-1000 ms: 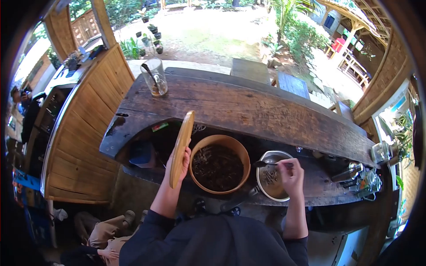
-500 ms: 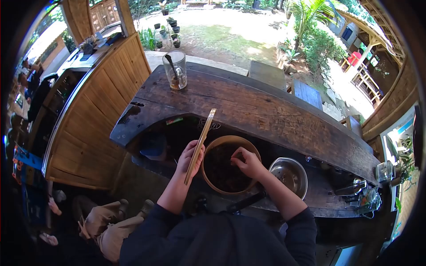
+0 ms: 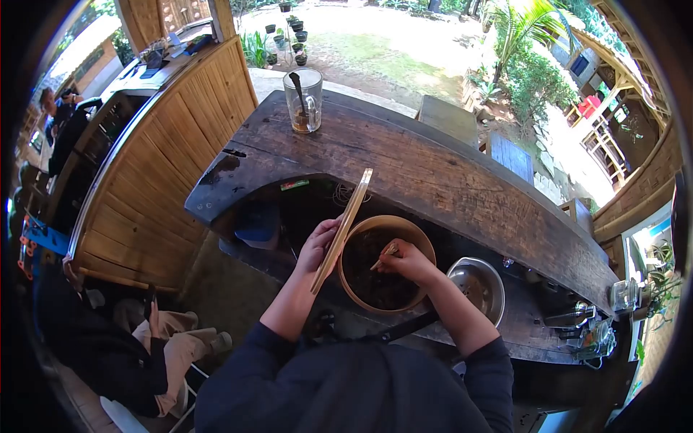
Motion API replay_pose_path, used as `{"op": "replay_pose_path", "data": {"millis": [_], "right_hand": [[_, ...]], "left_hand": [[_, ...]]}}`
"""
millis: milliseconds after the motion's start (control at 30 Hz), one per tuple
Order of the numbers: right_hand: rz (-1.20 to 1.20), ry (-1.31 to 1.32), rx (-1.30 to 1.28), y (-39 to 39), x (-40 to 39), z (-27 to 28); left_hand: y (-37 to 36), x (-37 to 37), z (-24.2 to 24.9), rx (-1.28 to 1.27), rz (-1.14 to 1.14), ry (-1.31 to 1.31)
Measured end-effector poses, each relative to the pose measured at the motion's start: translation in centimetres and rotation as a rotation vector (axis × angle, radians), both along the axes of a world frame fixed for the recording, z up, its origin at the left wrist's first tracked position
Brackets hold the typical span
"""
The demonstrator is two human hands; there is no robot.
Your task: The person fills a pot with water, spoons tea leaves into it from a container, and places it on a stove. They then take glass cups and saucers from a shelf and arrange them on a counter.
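Note:
My left hand (image 3: 323, 245) is closed around a long, straight, light-brown strip (image 3: 346, 224), held up at a slant beside a round tub; its material is hard to tell. The tub (image 3: 432, 250) has a tan rim and dark contents that I cannot make out. Over the inside of this tub, my right hand (image 3: 406, 261) pinches a short, pale brown stick-like piece (image 3: 392, 249), partly hidden by the fingers. A metal bowl (image 3: 498, 289) stands just right of the tub, under my right forearm.
A glass mug (image 3: 304, 101) with a dark spoon stands on the raised dark wooden counter (image 3: 433, 166). Glass jars (image 3: 624, 296) and a metal shaker (image 3: 574, 316) are at the right end. A seated person (image 3: 108, 339) holds a phone at lower left, near a wooden bar (image 3: 173, 151).
My right hand has turned inside the tub, and a pale piece now shows in its fingers. My left hand still holds the strip. The view has shifted, showing more of the seated person.

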State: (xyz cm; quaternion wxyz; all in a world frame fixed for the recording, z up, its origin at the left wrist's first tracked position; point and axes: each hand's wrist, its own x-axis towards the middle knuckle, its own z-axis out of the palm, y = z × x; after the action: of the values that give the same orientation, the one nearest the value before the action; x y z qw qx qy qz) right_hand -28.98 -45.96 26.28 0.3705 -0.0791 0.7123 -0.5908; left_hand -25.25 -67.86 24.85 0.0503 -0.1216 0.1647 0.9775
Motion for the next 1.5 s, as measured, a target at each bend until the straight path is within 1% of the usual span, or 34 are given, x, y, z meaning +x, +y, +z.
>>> {"op": "replay_pose_path", "data": {"millis": [67,167,233,267,333,400,467,600,767,1100,1133,1267,1300,1400,1433,1467,1500], "right_hand": [[-0.042,-0.035,-0.028,0.2,-0.1,0.0],[-0.046,-0.056,-0.073,0.5,-0.3,0.7],[-0.051,-0.060,-0.076,0.7,-0.4,0.9],[-0.057,-0.063,-0.080,0.8,-0.5,1.0],[-0.073,-0.061,-0.095,1.1,-0.7,1.2],[-0.091,-0.059,-0.110,1.4,-0.9,1.2],[-0.111,-0.074,-0.190,1.9,-1.1,1.2],[-0.139,-0.097,-0.214,2.5,-1.1,2.0],[-0.211,-0.066,-0.248,3.2,-1.0,2.3],[-0.286,0.024,-0.220,5.0,0.1,3.3],[-0.305,0.022,-0.251,5.5,0.2,3.3],[-0.405,0.011,-0.333,7.7,1.3,4.4],[-0.450,0.009,-0.361,8.5,1.8,4.6],[-0.591,0.031,-0.348,11.4,3.3,5.0],[-0.636,0.036,-0.335,12.9,3.7,4.4],[-0.650,0.041,-0.332,14.1,4.4,4.4],[-0.715,0.065,-0.350,15.1,5.1,4.4]], "left_hand": [[-0.1,0.0,-0.3,0.010,0.002,-0.006],[-0.7,-0.5,-3.1,-0.045,-0.022,0.067],[-0.9,-0.6,-3.8,0.239,-0.057,0.199],[-0.9,-0.6,-4.2,0.240,-0.056,0.199],[-0.5,-0.5,-2.3,-0.029,-0.036,0.072],[-0.6,-0.5,-2.4,-0.034,-0.036,0.080],[-0.6,-0.5,-2.4,-0.038,-0.037,0.088],[-0.2,-0.2,-1.1,-0.013,-0.016,0.062],[-0.2,-0.2,-1.0,0.037,-0.024,0.050],[0.2,-0.1,-0.1,0.017,0.008,-0.012],[0.2,-0.1,0.1,0.019,0.017,-0.041],[0.3,0.1,0.6,-0.005,0.033,0.011],[0.5,0.2,1.1,0.026,0.039,0.020],[0.6,-0.1,0.9,0.107,0.030,0.085],[0.6,-0.1,1.1,0.165,-0.010,0.133],[0.7,-0.1,1.2,0.144,-0.005,0.129],[0.8,-0.1,1.2,0.137,-0.007,0.134]]}}
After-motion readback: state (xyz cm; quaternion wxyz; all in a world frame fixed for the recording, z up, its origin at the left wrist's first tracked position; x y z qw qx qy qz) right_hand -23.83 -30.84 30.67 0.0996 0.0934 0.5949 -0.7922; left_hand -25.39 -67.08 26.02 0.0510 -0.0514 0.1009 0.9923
